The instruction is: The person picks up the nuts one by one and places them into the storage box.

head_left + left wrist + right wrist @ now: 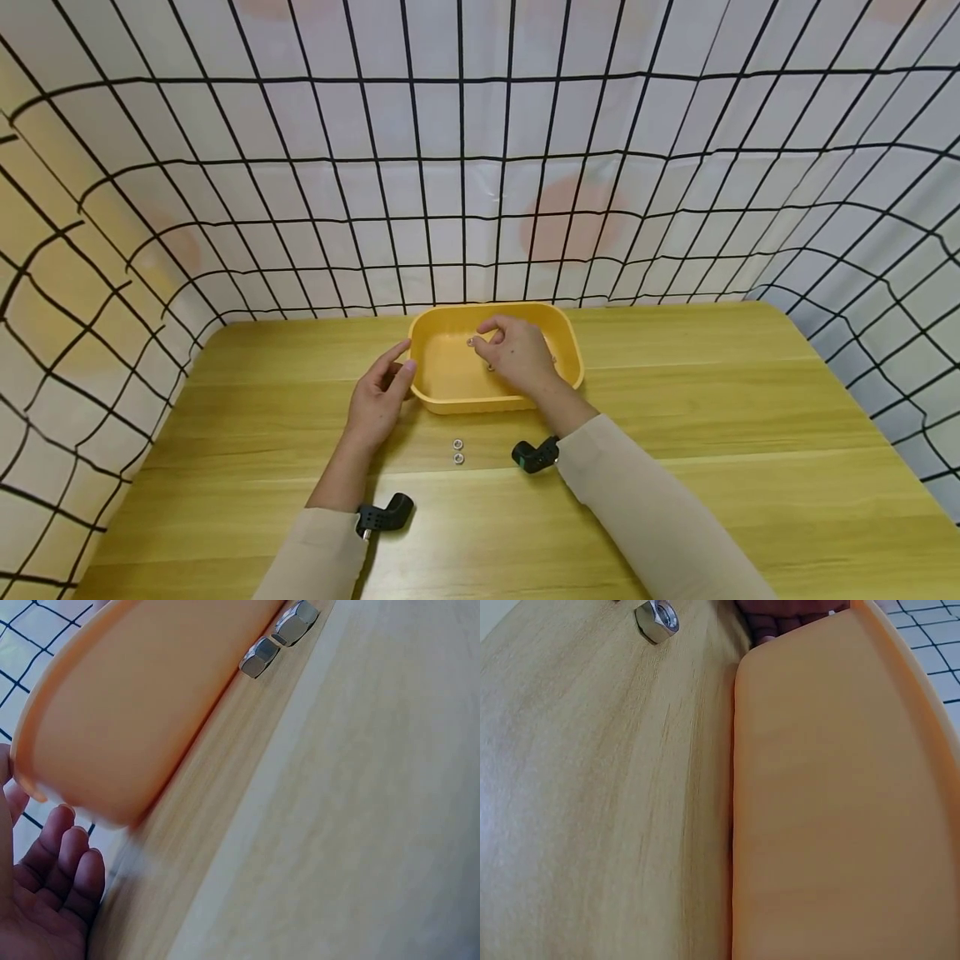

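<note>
A yellow plastic basin point(450, 407) stands at the back middle of the wooden table. My left hand point(377, 406) holds its left rim with thumb and forefinger; the other fingers curl loosely outside the wall in the left wrist view. Over the inside of the basin, my right hand point(516, 357) pinches a small metal nut point(471, 341) at the fingertips. More nuts lie in the basin, partly hidden by that hand. On the table in front, two metal hex nuts point(458, 452) sit one behind the other. The right wrist view shows the basin's side and a table nut point(658, 620).
The wooden table point(720, 433) extends to both sides of the basin. A black wire grid point(461, 192) stands behind it and along the left and right sides, with pale cloth beyond. Black wrist cameras point(386, 512) hang by both sleeves.
</note>
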`<action>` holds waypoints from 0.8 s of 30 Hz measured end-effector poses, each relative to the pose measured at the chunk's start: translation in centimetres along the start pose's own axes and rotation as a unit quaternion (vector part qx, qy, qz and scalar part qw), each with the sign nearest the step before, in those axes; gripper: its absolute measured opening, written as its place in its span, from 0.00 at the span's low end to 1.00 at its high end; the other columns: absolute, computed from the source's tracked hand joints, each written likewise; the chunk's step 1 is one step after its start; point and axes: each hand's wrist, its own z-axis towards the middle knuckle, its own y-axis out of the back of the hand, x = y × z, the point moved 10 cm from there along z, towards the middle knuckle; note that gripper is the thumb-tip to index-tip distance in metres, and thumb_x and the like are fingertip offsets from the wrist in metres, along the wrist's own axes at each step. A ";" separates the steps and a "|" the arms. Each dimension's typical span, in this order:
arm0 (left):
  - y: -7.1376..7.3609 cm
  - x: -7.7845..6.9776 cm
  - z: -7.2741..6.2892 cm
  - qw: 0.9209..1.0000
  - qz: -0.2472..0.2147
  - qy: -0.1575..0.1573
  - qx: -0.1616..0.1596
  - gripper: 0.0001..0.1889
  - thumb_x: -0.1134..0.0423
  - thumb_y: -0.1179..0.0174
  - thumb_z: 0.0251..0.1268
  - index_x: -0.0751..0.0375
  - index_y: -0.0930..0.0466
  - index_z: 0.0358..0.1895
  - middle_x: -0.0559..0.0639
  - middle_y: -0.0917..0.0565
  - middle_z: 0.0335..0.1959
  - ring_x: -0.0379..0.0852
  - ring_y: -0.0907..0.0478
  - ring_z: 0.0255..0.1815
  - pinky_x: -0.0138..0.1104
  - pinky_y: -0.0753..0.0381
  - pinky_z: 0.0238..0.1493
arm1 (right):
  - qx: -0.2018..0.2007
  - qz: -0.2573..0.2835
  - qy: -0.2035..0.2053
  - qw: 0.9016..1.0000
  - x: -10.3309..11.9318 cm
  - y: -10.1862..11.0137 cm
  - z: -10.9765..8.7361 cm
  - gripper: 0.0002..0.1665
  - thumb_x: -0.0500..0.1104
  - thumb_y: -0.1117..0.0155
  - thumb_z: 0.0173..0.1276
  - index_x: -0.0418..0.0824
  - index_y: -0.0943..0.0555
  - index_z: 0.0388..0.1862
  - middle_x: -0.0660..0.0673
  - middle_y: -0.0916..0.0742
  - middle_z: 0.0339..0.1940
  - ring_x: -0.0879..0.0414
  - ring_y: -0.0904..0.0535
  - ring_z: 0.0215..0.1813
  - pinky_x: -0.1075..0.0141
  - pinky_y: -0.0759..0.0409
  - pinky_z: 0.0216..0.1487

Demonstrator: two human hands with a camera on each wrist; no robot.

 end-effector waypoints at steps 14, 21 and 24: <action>-0.4 0.0 0.0 1.000 0.000 0.001 0.007 0.23 0.46 0.44 0.77 0.39 0.26 0.72 0.53 0.19 0.43 0.45 0.23 0.40 0.31 0.21 0.44 | 0.002 0.085 0.057 0.995 3.5 1.1 -3.0 0.11 0.48 0.30 0.69 0.45 0.13 0.46 0.50 0.18 0.21 0.56 0.31 0.19 0.69 0.37 0.20; -0.2 0.0 0.0 1.000 0.005 0.000 0.002 0.23 0.46 0.44 0.77 0.39 0.26 0.71 0.53 0.20 0.43 0.45 0.23 0.39 0.31 0.22 0.43 | 0.015 0.112 0.070 0.991 4.3 0.8 -5.3 0.11 0.47 0.28 0.68 0.45 0.13 0.45 0.51 0.18 0.21 0.57 0.30 0.21 0.71 0.35 0.22; 0.0 0.1 0.0 1.000 0.006 0.002 -0.002 0.23 0.46 0.44 0.77 0.39 0.26 0.72 0.53 0.20 0.42 0.44 0.24 0.39 0.30 0.22 0.43 | 0.025 0.122 0.066 0.990 4.3 0.6 -6.2 0.11 0.48 0.28 0.67 0.44 0.12 0.45 0.51 0.18 0.21 0.57 0.30 0.21 0.71 0.35 0.22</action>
